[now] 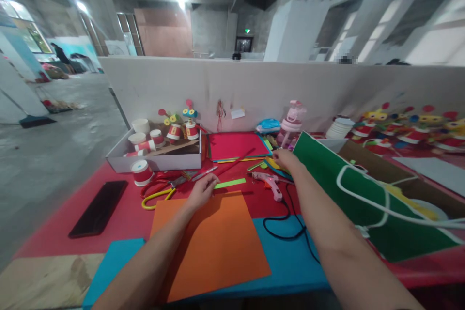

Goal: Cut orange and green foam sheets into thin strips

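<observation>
Across a red-covered table point(47, 242), pinching a narrow light-green paper strip point(232, 183) in the left hand point(203, 191), just beyond an orange paper sheet point(218, 242); holding the right hand point(286, 160) at yellow-and-blue paper scraps point(271, 163), impossible to tell whether gripping any. Could snag the looped black cord point(286, 239) and drag the pink glue gun point(269, 181) by pulling back low.

Red tabletop point(47, 232), black phone point(98, 209), open white box point(174, 162)

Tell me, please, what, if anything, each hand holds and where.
Left hand: green strip, by its left end. Right hand: near coloured paper pieces; holding cannot be told.
</observation>
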`<state>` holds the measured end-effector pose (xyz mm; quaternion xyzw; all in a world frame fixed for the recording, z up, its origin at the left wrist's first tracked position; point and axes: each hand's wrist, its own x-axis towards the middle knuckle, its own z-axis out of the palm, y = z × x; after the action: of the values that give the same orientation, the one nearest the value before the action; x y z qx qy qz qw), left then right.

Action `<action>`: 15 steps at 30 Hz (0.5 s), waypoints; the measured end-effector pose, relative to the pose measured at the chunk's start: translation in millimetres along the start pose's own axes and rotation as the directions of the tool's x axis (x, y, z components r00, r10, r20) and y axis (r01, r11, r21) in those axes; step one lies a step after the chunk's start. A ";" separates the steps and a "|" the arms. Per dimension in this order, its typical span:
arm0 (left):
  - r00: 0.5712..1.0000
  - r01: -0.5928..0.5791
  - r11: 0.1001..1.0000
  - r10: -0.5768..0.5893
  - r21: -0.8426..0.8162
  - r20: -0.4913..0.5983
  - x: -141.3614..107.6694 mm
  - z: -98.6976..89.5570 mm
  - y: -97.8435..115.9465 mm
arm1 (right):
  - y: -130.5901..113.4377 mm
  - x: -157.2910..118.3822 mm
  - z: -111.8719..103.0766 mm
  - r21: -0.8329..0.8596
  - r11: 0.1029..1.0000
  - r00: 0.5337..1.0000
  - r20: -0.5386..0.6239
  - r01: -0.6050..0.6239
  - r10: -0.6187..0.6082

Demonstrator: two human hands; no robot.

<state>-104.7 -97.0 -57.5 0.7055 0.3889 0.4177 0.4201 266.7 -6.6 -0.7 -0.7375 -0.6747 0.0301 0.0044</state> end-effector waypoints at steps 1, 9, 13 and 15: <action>1.000 -0.004 1.000 0.004 0.005 -0.002 0.0 0.0 0.3 | 6.1 1.4 -3.2 0.004 0.999 0.999 -0.027 -0.032 0.032; 1.000 -0.015 1.000 0.015 0.024 0.000 1.2 0.9 -0.4 | 13.4 2.5 4.0 0.103 0.989 0.994 -0.038 0.107 -0.103; 1.000 -0.012 0.999 0.012 0.043 0.002 1.6 0.0 -2.9 | -11.4 0.4 17.4 0.138 0.942 0.952 -0.014 0.306 -0.307; 1.000 -0.015 0.999 0.015 0.049 0.003 1.6 -0.9 -3.9 | -20.7 0.6 19.9 0.129 0.910 0.916 0.021 0.395 -0.400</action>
<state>-105.8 -93.9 -60.4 0.7189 0.3932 0.4105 0.4001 245.2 -4.8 -19.6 -0.5822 -0.8074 0.0871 0.0395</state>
